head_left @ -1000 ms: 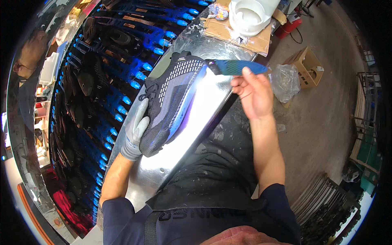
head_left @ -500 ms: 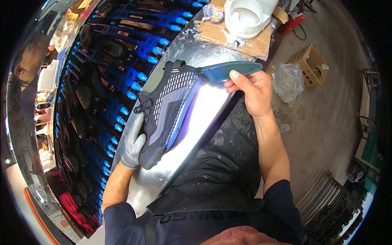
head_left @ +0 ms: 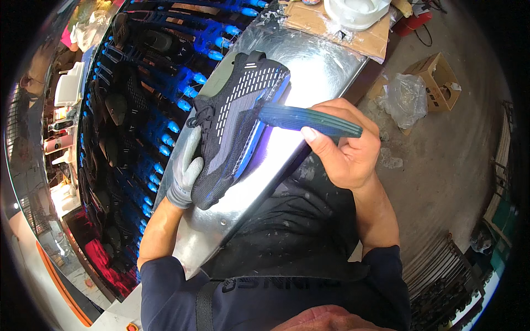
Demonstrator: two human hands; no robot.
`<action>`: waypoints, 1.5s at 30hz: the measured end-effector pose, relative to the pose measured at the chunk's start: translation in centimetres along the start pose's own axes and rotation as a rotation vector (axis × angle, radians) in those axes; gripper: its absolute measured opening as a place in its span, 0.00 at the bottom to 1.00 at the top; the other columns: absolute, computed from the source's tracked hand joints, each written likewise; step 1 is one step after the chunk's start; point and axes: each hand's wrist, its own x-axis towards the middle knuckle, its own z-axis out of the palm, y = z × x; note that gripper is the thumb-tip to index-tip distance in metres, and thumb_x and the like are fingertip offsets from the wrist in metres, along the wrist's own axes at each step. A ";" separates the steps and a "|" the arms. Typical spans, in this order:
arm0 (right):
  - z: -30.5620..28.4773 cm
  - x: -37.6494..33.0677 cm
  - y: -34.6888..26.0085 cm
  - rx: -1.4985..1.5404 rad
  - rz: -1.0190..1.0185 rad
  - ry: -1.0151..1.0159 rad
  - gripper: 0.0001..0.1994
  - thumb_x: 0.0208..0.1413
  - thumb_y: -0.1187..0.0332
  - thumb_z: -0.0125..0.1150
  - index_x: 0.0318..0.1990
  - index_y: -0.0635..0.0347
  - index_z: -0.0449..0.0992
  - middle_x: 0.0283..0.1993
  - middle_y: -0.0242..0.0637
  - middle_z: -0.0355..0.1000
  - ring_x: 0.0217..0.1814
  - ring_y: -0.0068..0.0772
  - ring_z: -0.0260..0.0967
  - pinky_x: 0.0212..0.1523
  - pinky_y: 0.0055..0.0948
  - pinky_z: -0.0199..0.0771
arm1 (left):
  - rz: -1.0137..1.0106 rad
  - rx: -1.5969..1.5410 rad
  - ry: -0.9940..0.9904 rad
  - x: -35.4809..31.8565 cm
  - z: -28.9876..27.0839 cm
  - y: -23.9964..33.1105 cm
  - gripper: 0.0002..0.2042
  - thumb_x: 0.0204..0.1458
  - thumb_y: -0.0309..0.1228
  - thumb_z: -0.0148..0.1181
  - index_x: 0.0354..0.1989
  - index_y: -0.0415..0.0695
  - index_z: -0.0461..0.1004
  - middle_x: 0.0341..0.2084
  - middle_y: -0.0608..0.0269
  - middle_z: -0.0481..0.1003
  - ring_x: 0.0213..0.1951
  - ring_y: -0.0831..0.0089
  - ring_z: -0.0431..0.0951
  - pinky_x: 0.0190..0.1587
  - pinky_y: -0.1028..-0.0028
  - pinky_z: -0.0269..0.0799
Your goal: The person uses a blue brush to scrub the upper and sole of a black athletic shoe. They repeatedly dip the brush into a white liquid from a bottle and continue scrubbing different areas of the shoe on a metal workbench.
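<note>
A black and grey knit shoe upper [head_left: 234,124] with white dashes lies tilted on its side, its bottom edge, marked blue, turned to the right. My left hand [head_left: 186,172], in a pale grey glove, grips it at the toe and laces. My bare right hand [head_left: 348,146] pinches the blue-green handle of a brush [head_left: 309,119] between thumb and fingers. The dark head of the brush touches the blue lower edge of the shoe at about mid-length. The palm side of my left hand is hidden by the shoe.
A shiny metal bench [head_left: 326,66] lies beneath the shoe. Left of it runs a rack [head_left: 165,110] with blue-tipped rods and dark shoes. A white tub [head_left: 356,12] sits on cardboard [head_left: 331,30] at the back. A cardboard box [head_left: 433,83] and clear plastic bag [head_left: 404,99] lie on the floor.
The brush has moved from the heel end down along the shoe's edge to its middle, and its handle has turned edge-on. My left hand keeps its hold on the shoe.
</note>
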 end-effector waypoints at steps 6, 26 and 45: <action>0.8 -0.1 -0.9 -0.008 -0.050 -0.051 0.11 0.55 0.80 0.67 0.45 0.70 0.82 0.39 0.44 0.80 0.34 0.33 0.80 0.34 0.27 0.78 | -0.014 -0.091 -0.006 0.5 0.4 0.7 0.39 0.64 0.52 0.56 0.74 0.33 0.60 0.69 0.43 0.69 0.69 0.55 0.71 0.75 0.60 0.59; 5.0 -8.2 -1.7 0.297 0.238 0.124 0.09 0.61 0.80 0.67 0.48 0.73 0.81 0.43 0.42 0.79 0.43 0.26 0.77 0.42 0.26 0.77 | 0.984 0.616 0.137 4.3 2.6 1.9 0.50 0.45 0.38 0.82 0.75 0.41 0.56 0.64 0.30 0.69 0.62 0.42 0.78 0.63 0.52 0.76; 3.1 -4.4 -4.9 -0.019 -0.028 -0.065 0.11 0.54 0.79 0.72 0.44 0.71 0.82 0.38 0.46 0.81 0.32 0.33 0.80 0.32 0.28 0.79 | 0.969 0.594 0.103 4.0 2.0 1.9 0.52 0.39 0.39 0.82 0.75 0.44 0.59 0.70 0.28 0.63 0.65 0.34 0.73 0.66 0.45 0.71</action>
